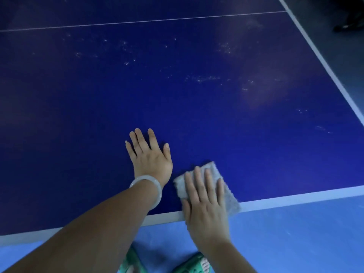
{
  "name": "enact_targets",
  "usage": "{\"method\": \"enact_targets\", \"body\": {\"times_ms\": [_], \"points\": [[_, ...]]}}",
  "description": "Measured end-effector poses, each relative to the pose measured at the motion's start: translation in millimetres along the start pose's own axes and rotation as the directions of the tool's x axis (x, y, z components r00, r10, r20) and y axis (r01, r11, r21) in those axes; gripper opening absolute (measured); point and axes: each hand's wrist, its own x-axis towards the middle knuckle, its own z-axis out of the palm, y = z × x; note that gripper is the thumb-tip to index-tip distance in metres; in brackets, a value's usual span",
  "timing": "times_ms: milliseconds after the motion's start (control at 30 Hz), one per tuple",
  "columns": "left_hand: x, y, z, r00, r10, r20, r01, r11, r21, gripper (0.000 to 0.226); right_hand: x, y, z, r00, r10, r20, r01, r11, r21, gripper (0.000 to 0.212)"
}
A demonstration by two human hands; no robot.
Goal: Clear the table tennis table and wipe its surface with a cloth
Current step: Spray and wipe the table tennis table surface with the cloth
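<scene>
The dark blue table tennis table point(177, 95) fills most of the view, with white edge lines along its near and right sides. Whitish dust specks and smudges lie across its middle and right part. My left hand point(149, 154) rests flat on the surface near the front edge, fingers straight and spread, a pale bangle on the wrist. Just to its right, my right hand point(204, 200) presses flat on a folded grey cloth point(228, 196) that overlaps the near white edge line.
The table's near edge point(295, 198) runs across the lower view and its right edge point(334, 73) slants down the right side. Light blue floor point(295, 243) lies below. Green footwear point(197, 263) shows at the bottom. A dark object point(348, 22) sits beyond the far right corner.
</scene>
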Motion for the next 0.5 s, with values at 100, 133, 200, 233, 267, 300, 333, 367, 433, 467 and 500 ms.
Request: {"method": "enact_targets", "body": {"times_ms": [100, 133, 200, 233, 267, 300, 333, 367, 433, 467, 500], "points": [[0, 0, 0, 1.000, -0.003, -0.007, 0.003, 1.000, 0.000, 0.069, 9, 53, -3, 0.996, -0.052, 0.067, 0.057, 0.996, -0.074, 0.062], [0, 1, 0, 1.000, -0.007, -0.007, 0.007, 1.000, 0.004, 0.069, 13, 81, -4, 0.995, 0.048, 0.086, -0.037, 0.991, -0.126, 0.065], [-1, 1, -1, 1.000, -0.006, -0.009, 0.006, 1.000, 0.010, 0.069, 21, 140, -12, 0.929, 0.370, 0.020, -0.367, 0.926, -0.084, 0.071], [-1, 1, -1, 1.000, -0.003, -0.011, 0.003, 1.000, 0.013, 0.069, 22, 162, -17, 0.862, 0.507, -0.026, -0.506, 0.862, 0.010, 0.072], [-1, 1, -1, 1.000, -0.002, -0.011, 0.002, 1.000, 0.015, 0.068, 24, 174, -23, 0.808, 0.588, -0.040, -0.585, 0.808, 0.077, 0.072], [-1, 1, -1, 1.000, -0.003, -0.007, 0.003, 1.000, 0.017, 0.068, 27, 176, -25, 0.768, 0.638, -0.054, -0.631, 0.768, 0.108, 0.071], [-1, 2, -1, 1.000, -0.004, -0.002, 0.004, 1.000, 0.019, 0.068, 31, 169, -24, 0.741, 0.669, -0.061, -0.660, 0.742, 0.114, 0.069], [-1, 2, -1, 1.000, -0.004, 0.001, 0.004, 1.000, 0.023, 0.068, 37, 156, -23, 0.741, 0.668, -0.073, -0.660, 0.744, 0.104, 0.066], [-1, 2, -1, 1.000, -0.001, 0.000, 0.001, 1.000, 0.023, 0.069, 49, 115, -21, 0.823, 0.563, -0.078, -0.560, 0.826, 0.057, 0.062], [-1, 2, -1, 1.000, -0.001, 0.000, 0.001, 1.000, 0.018, 0.069, 53, 91, -18, 0.888, 0.453, -0.073, -0.452, 0.891, 0.031, 0.061], [-1, 2, -2, 1.000, -0.001, 0.000, 0.001, 1.000, 0.010, 0.069, 56, 70, -14, 0.951, 0.302, -0.069, -0.303, 0.953, -0.002, 0.061]]}}
